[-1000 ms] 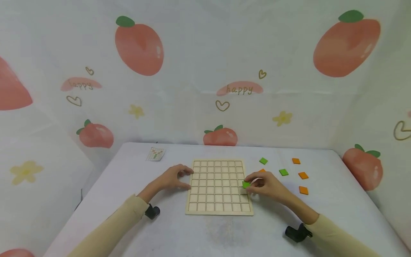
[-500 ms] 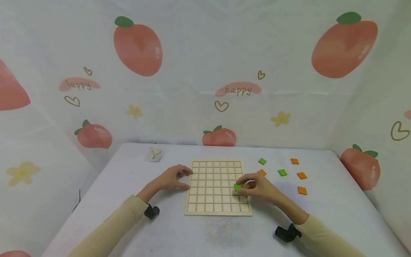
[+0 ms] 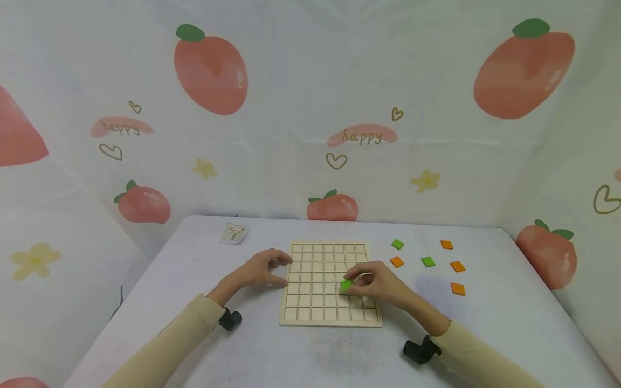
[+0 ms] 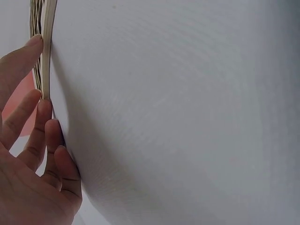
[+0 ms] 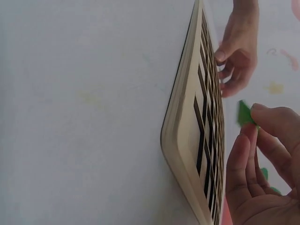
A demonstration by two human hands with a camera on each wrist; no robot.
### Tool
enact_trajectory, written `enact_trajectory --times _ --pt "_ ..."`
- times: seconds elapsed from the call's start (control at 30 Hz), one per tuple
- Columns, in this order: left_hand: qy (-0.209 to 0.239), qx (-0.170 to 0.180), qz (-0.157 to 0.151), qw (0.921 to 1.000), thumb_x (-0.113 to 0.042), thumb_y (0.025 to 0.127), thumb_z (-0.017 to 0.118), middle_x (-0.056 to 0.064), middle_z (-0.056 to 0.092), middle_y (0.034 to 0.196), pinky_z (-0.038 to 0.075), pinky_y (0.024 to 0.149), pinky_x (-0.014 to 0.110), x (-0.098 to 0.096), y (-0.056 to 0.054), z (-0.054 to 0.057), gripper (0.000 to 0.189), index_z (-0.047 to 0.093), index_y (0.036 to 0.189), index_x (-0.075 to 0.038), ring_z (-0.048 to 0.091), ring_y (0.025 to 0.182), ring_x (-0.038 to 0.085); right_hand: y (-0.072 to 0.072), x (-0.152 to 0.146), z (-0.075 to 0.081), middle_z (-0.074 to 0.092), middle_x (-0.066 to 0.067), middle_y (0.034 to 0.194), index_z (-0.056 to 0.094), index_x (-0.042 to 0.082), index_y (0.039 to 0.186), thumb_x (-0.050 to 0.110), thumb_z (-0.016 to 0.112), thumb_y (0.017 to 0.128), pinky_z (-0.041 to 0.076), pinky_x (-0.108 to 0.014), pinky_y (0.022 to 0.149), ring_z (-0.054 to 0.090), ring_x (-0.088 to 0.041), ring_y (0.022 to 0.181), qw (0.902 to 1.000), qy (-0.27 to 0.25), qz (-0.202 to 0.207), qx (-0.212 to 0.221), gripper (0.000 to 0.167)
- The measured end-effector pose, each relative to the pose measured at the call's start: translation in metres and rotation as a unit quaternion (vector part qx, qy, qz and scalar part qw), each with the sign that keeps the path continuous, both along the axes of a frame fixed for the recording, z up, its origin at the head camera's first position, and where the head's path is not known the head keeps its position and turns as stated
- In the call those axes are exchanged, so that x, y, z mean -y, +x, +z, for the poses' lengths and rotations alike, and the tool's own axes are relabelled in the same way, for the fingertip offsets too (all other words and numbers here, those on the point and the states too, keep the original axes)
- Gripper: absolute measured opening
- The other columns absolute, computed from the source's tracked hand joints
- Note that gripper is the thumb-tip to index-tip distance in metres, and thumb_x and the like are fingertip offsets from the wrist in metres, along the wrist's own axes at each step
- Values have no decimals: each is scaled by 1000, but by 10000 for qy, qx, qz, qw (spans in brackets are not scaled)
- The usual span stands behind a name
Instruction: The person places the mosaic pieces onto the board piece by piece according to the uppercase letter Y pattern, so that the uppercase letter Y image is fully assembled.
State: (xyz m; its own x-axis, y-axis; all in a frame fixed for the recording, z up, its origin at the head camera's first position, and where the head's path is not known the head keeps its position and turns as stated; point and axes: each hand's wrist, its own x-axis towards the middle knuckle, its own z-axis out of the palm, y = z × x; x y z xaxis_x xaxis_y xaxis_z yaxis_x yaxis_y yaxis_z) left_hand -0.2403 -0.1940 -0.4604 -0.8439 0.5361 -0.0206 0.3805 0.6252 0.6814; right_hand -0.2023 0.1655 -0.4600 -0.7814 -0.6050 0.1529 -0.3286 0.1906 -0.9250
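Observation:
A pale wooden grid board (image 3: 310, 315) lies on the table, its square cells bare where they show. My right hand (image 3: 375, 280) is over the right half of the board and pinches a green square tile (image 3: 345, 284) between thumb and fingertips. The right wrist view shows that tile (image 5: 243, 113) tilted, above the grid. At the board's left edge rests my left hand (image 3: 262, 269), its thumb and fingertips spread along the rim. In the left wrist view the fingertips (image 4: 44, 107) touch the board's side. The cells under my right hand are hidden.
Right of the board lie loose tiles: green ones (image 3: 397, 244) (image 3: 428, 261) and several orange ones (image 3: 458, 289). A small paper card (image 3: 235, 233) with a printed grid pattern is at the back left of the white table (image 3: 271, 355). A printed cloth (image 3: 281, 108) hangs behind.
My right hand has moved left with the green tile, from the board's right edge to over its cells. An orange tile behind it now shows fully. The left hand has stayed put.

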Motion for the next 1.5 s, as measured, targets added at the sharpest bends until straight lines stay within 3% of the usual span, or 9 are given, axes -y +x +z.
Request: enact_trajectory --times 0.37,0.8,1.03,1.2,1.5 --pt "-10 18 12 10000 -21 81 88 4 61 119 44 100 46 0 0 3 55 64 128 -5 56 112 26 0 14 -1 68 -17 109 71 -7 110 -4 79 85 56 -31 75 71 -27 82 9998 -85 201 -38 27" --pt "-113 107 66 9999 -20 81 88 2 61 118 44 100 44 -2 -1 4 55 64 128 -6 56 112 25 4 22 2 68 -11 100 74 0 106 0 81 84 54 -27 73 69 -21 79 9985 246 -115 476 23" --pt "-175 136 149 9996 -20 81 89 3 61 119 44 101 45 -3 1 6 56 64 129 -7 56 113 26 4 27 1 71 -6 94 75 2 103 2 82 83 55 -28 73 69 -22 78 9987 468 -13 223 21" --pt "-141 15 11 9999 -19 81 88 3 62 119 44 101 44 -2 1 6 55 64 128 -6 56 113 25 7 31 2 72 -5 88 75 1 101 4 85 81 54 -28 71 69 -21 75 9984 528 80 165 23" --pt "-97 -32 -85 9999 -19 82 87 4 62 119 45 100 44 -1 2 6 54 64 128 -5 56 112 25 9 36 0 72 -5 93 76 2 99 6 86 81 55 -29 70 67 -16 77 9969 779 72 -39 21"
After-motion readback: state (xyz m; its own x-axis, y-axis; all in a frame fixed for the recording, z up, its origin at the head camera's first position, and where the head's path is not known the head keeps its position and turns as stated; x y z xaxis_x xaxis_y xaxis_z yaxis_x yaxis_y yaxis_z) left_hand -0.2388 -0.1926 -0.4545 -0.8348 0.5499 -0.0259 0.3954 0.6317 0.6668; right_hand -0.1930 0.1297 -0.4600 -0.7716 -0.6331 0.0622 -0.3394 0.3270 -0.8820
